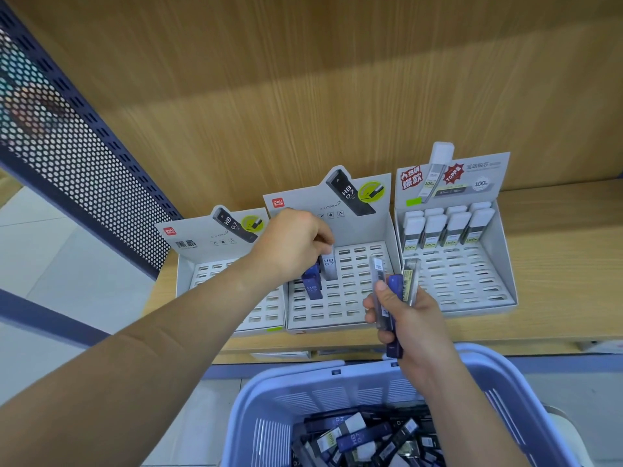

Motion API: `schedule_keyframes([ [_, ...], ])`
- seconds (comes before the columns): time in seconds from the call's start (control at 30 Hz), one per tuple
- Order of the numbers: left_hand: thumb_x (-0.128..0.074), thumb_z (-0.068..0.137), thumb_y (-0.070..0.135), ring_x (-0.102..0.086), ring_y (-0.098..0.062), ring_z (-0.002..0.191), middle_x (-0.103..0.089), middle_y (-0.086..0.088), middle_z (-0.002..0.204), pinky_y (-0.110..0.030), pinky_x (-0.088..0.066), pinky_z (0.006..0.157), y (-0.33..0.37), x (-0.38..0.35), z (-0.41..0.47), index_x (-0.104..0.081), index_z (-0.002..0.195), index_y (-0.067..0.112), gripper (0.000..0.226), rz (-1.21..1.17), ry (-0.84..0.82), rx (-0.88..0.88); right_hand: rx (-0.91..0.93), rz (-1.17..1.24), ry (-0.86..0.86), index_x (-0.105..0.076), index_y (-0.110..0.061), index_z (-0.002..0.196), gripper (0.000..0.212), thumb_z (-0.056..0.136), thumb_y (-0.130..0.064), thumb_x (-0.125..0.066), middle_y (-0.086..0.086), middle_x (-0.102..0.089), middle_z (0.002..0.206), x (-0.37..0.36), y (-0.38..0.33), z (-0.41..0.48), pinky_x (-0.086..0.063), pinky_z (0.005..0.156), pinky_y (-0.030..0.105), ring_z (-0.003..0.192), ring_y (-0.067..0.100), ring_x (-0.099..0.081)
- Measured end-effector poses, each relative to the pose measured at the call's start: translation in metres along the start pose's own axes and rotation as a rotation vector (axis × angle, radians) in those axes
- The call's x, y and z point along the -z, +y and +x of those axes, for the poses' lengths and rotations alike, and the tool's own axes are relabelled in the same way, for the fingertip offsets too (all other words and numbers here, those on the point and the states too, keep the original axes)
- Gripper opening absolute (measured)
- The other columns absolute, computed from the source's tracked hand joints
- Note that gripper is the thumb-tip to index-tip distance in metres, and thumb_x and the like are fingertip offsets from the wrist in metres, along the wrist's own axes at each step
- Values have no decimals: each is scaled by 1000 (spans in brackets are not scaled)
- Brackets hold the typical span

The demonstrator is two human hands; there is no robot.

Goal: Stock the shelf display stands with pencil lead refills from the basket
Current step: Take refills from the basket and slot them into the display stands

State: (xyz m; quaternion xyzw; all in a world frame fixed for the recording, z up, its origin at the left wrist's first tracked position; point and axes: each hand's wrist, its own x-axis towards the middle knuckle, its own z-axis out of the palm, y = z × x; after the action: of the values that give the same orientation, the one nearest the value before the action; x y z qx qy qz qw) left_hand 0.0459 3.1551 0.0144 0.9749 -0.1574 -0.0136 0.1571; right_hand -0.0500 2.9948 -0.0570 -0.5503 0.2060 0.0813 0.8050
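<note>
Three grey cardboard display stands sit on the wooden shelf: left stand [215, 261], middle stand [357, 284], right stand [472, 284]. My left hand [293, 244] reaches over the middle stand and pinches the top of a white HB 0.7 refill case [328, 264], which stands in a slot beside two dark blue cases [312, 284]. My right hand [404, 318] holds a bunch of refill cases [392, 291] upright, clear and blue ones, in front of the middle stand. The blue basket [505, 375] below holds several more refills [357, 436].
The right stand has two back rows of white-capped refills [448, 227]. A perforated dark blue metal panel [67, 136] rises at the left. The wooden shelf [556, 264] extends to the right, with a wood back wall behind the stands.
</note>
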Motion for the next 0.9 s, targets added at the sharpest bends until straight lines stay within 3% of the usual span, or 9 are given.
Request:
schedule_keyframes([
  [0.17,-64,86,16,-62,-17,91,-72,2,91,-31,-49,80,-6,-4,-3,-74,92,17,12,123,-61,-97,-26,-11,20,-66,-7,92,19,92,-26,-66,9,-70,77,-3,0,0,-33,42,24,57,16,-57],
  [0.3,-62,85,11,-60,-27,88,-68,-5,87,-38,-48,76,-8,-9,0,-75,86,13,14,154,0,-208,-50,-7,24,-65,-4,98,25,91,-27,-66,8,-69,78,-3,0,0,-34,41,23,54,14,-58],
  [0.43,-53,87,12,-58,-26,83,-66,-5,83,-34,-47,70,-6,-10,3,-70,80,11,18,243,-59,-178,-67,10,-3,-64,-2,98,22,94,-23,-62,4,-68,72,-3,-1,-3,-34,42,23,55,15,-59],
  [0.53,-54,89,13,-56,-15,69,-65,-3,72,-28,-45,66,1,-2,3,-67,74,10,20,28,-56,-68,-62,-3,-29,-65,-3,96,21,93,-23,-62,6,-67,69,-3,-4,-4,-34,41,22,54,13,-58],
  [0.6,-57,92,15,-60,-7,70,-71,-1,81,-27,-53,74,11,5,0,-73,89,12,16,-306,-122,58,-61,-6,-51,-64,-2,98,22,92,-23,-64,6,-66,69,-4,-5,-6,-33,39,20,51,11,-57],
  [0.67,-55,94,10,-63,-2,71,-72,4,90,-23,-55,76,20,11,-3,-71,103,18,20,-599,-304,116,-67,26,-103,-63,-3,99,21,91,-21,-64,5,-67,70,-5,-6,-7,-32,39,20,52,13,-57],
  [0.77,-60,90,5,-65,-1,80,-71,13,90,-21,-53,83,24,16,-4,-73,102,24,26,-594,-458,54,-93,107,-197,-60,-4,100,25,86,-24,-65,8,-66,70,-5,-8,-10,-30,38,19,52,15,-53],
  [0.83,-67,85,5,-65,-5,80,-73,3,90,-22,-54,83,24,16,-4,-74,97,19,19,-617,-448,72,-124,183,-218,-57,-1,108,37,83,-25,-66,10,-64,69,-4,-8,-10,-30,37,19,50,14,-49],
  [0.9,-71,81,6,-66,-8,69,-72,-9,82,-21,-56,72,23,16,-3,-73,89,11,9,-697,-393,136,-138,239,-215,-59,2,113,44,82,-28,-66,10,-64,71,-2,-8,-9,-30,36,18,48,12,-46],
])
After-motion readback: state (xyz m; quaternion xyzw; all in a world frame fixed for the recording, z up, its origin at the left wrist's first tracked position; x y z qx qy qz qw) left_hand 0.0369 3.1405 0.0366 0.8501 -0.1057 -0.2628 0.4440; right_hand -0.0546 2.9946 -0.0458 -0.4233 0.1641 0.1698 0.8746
